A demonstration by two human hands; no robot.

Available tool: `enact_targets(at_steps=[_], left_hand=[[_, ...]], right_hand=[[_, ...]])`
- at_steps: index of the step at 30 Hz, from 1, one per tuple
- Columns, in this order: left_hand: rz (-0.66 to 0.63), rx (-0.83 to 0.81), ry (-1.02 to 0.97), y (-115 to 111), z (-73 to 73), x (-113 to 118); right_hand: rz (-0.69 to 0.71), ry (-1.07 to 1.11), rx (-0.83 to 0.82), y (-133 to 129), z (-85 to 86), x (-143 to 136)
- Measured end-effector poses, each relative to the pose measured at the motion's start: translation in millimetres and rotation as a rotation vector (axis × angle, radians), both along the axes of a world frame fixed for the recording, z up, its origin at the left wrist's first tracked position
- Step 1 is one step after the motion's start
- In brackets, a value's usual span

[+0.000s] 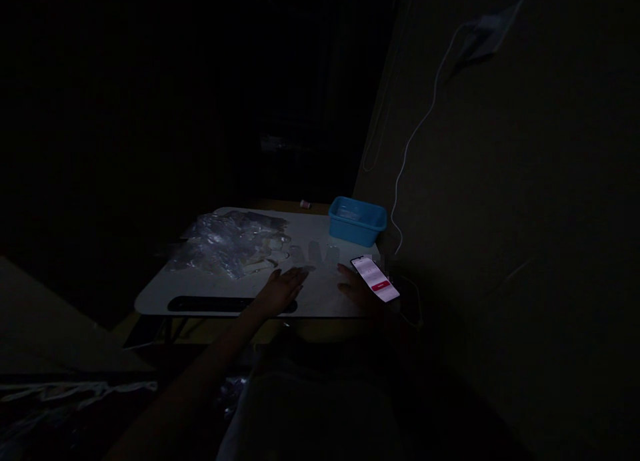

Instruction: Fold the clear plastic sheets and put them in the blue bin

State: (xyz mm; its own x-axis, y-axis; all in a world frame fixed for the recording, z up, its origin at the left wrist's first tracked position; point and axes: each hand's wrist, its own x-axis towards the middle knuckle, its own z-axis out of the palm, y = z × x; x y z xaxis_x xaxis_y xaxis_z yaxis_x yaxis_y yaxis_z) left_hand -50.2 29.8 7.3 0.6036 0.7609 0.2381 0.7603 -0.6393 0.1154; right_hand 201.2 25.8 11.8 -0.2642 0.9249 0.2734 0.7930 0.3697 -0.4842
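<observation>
In very dim light, my left hand (281,292) lies low over the front of the white table (320,294), fingers stretched forward. Its fingertips are at a small pale, see-through piece (308,268); I cannot tell whether they press on it. My right hand (353,286) is mostly in shadow, with finger and thumb apart and nothing visible between them. Just beyond the hands lie several flat, clear pieces (315,251), perhaps small plastic sleeves. Beside my right hand a phone (376,279) glows, its screen showing a red button.
A heap of crinkled clear plastic (230,241) covers the table's left side. At the back right stands a blue basin (357,222). A white cable (407,144) hangs from a wall socket (487,31). A small pinkish object (305,204) sits behind the table.
</observation>
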Motion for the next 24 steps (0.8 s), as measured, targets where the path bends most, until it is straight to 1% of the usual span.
enact_targets(at_steps=[3, 5, 7, 9, 11, 13, 15, 18, 20, 24], left_hand=[[-0.019, -0.013, -0.014, 0, -0.2, 0], [-0.031, -0.015, -0.032, 1, -1.5, 0], [-0.033, -0.019, -0.059, 2, -3.9, 1], [-0.020, -0.027, -0.100, 3, -6.9, 1], [-0.007, -0.038, -0.151, 3, -9.5, 1], [-0.010, -0.048, -0.236, 4, -10.8, 0], [0.011, -0.047, -0.381, 6, -10.2, -3], [0.131, -0.008, -0.587, 15, -7.7, -11], [0.156, 0.006, -0.571, 23, -6.7, -15], [0.104, 0.037, -0.368, 36, -6.9, -14]], right_hand=[[-0.043, -0.011, 0.011, 8, 11.4, -11], [0.017, -0.069, 0.076, 12, 16.7, -28], [0.084, -0.119, 0.117, 16, 17.6, -47], [0.149, -0.154, 0.140, 18, 13.6, -64], [0.173, -0.166, 0.167, 22, 6.1, -73], [0.167, -0.164, 0.192, 25, -2.6, -75], [0.148, -0.151, 0.210, 27, -9.9, -73], [0.135, -0.129, 0.221, 28, -15.1, -69], [0.128, -0.135, 0.228, 27, -14.7, -68], [0.110, -0.175, 0.253, 22, -10.2, -70]])
